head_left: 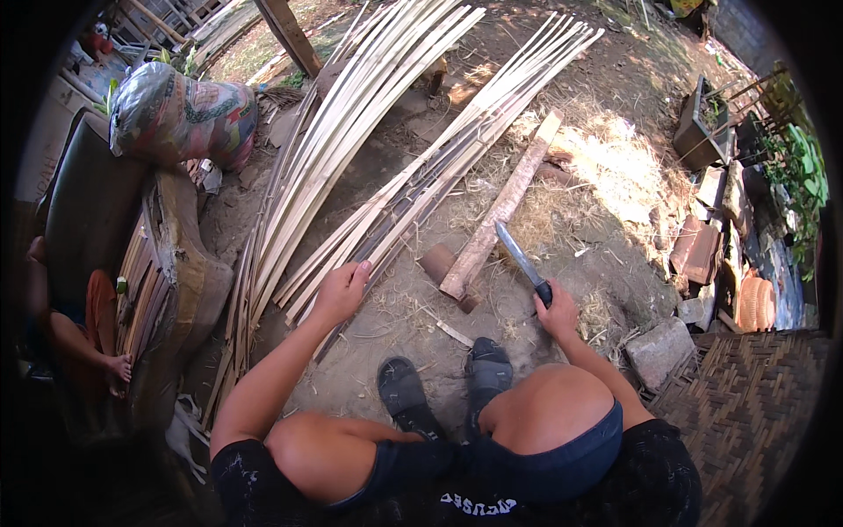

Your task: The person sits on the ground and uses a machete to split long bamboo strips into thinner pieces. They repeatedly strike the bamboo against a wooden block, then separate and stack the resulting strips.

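My left hand [342, 292] is closed at the near end of a bundle of long thin bamboo strips [457, 145], some pale and some dark-skinned. Its fingers are partly hidden, so how many strips they grip cannot be seen. In my right hand [558, 312] is a knife [520, 253], held by its black handle, the blade pointing up and away to the left. Just left of the blade lies a long wooden plank [505, 206], its near end propped on a brown block [439, 262].
A larger fan of pale strips [338, 145] lies left. Beyond it, a stuffed sack [180, 114] rests by a carved wooden seat [189, 255], where another person's bare foot [118, 367] shows. Shavings litter the ground. Right are a concrete block [660, 353] and a woven mat [746, 422].
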{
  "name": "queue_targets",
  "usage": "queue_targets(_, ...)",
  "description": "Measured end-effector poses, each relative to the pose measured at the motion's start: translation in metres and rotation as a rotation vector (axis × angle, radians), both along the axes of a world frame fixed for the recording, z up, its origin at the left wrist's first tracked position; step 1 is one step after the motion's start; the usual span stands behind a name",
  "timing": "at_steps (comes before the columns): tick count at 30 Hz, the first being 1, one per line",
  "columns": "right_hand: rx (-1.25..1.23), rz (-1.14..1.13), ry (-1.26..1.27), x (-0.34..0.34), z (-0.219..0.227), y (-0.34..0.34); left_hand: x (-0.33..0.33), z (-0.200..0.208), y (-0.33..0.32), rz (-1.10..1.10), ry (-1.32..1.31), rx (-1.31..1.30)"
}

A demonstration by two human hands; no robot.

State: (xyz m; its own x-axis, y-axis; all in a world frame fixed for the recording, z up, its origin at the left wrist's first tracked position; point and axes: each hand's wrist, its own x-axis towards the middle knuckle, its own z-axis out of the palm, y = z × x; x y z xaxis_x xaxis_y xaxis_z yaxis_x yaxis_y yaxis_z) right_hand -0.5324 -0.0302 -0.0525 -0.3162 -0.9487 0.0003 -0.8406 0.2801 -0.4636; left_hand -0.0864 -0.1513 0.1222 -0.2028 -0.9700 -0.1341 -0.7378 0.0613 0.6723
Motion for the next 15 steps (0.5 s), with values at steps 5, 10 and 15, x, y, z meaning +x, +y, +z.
queue_targets(5, 0.028, -0.055, -0.205, -0.001, 0.001, -0.004, -0.017, -0.006, 0.078, 0.128, 0.414, 0.538)
queue_targets(10, -0.079, -0.227, -0.508, -0.028, -0.009, 0.017, -0.005, -0.113, 0.138, 0.091, 0.282, 0.501)
queue_targets(15, -0.133, 0.214, -0.211, -0.030, 0.056, 0.018, 0.003, -0.109, 0.154, 0.085, 0.108, 0.410)
